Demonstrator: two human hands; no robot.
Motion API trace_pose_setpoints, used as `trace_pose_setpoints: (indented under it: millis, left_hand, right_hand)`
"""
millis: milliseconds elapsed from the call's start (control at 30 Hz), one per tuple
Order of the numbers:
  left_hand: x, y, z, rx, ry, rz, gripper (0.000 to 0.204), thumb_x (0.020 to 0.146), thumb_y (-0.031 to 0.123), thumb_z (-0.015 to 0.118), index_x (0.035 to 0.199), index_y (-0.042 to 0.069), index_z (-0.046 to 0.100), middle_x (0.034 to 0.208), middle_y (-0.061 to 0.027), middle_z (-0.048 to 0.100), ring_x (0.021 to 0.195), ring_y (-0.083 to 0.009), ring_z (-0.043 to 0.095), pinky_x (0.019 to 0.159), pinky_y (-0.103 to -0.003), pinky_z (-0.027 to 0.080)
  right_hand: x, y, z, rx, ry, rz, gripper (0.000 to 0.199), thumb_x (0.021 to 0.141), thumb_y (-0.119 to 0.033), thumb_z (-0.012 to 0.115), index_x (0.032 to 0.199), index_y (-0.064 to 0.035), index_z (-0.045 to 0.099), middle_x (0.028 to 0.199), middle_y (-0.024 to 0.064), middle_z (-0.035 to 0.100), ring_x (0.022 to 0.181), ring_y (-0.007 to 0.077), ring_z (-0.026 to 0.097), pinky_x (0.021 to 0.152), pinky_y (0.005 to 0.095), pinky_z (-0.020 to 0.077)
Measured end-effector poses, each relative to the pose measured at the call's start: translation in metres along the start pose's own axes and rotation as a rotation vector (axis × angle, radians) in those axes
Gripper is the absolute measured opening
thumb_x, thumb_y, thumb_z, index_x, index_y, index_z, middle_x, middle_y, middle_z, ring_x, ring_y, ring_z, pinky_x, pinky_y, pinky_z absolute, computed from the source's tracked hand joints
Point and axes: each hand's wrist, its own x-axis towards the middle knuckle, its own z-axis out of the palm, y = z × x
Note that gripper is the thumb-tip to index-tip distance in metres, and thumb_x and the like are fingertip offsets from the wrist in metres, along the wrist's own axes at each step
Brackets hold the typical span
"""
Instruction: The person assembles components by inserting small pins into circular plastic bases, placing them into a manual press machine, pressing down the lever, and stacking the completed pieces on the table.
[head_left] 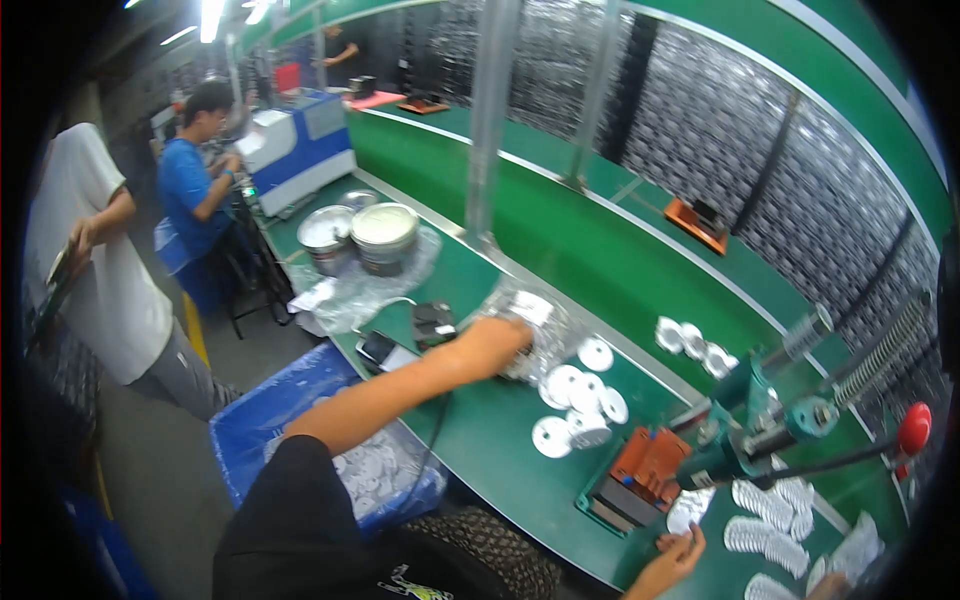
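My left hand (500, 343) reaches across the green bench to a clear plastic bag (543, 335) with a white label; its fingers are hidden at the bag. Beside the bag lie several round white discs (585, 392) with holes, some overlapping. Near the bench's front edge, my right hand (674, 562) has its fingertips closed at the lower edge of a white disc piece (688, 508). That piece is next to the orange and dark block (640, 475) at the base of a green hand press (760, 430) with a red-knobbed lever.
Stacked white ridged parts (765, 540) lie right of the press, by another person's hand (828, 586). A blue-lined bin (235, 440) of white pieces stands below the bench. Round tins (385, 240) and a black device (432, 324) are farther left. Two people are at left.
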Motion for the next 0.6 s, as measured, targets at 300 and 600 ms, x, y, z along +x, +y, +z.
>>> trace_pose_setpoints:
  millis: [300, 600]
  left_hand:
    - [0.000, 0.006, -0.030, -0.068, -0.329, -0.042, 0.024, 0.075, 0.008, 0.061, 0.099, 0.004, 0.058, 0.093, -0.0184, 0.061, 0.087, -0.0384, 0.062, 0.075, -0.047, 0.049]
    - [0.008, -0.007, -0.025, -0.183, -0.219, 0.051, 0.011, 0.075, 0.008, 0.061, 0.082, 0.000, 0.062, 0.082, -0.0194, 0.060, 0.082, -0.0376, 0.058, 0.073, -0.047, 0.046]
  right_hand:
    - [-0.007, -0.008, -0.006, 0.041, -0.052, -0.057, 0.027, 0.099, -0.018, 0.052, 0.118, 0.0000, 0.059, 0.073, 0.0056, 0.059, 0.065, 0.0141, 0.055, 0.061, 0.0260, 0.0477]
    - [-0.006, -0.002, 0.011, -0.030, 0.035, -0.001, 0.028, 0.099, -0.023, 0.051, 0.113, 0.0004, 0.057, 0.070, 0.0044, 0.060, 0.065, 0.0129, 0.059, 0.062, 0.0274, 0.0486]
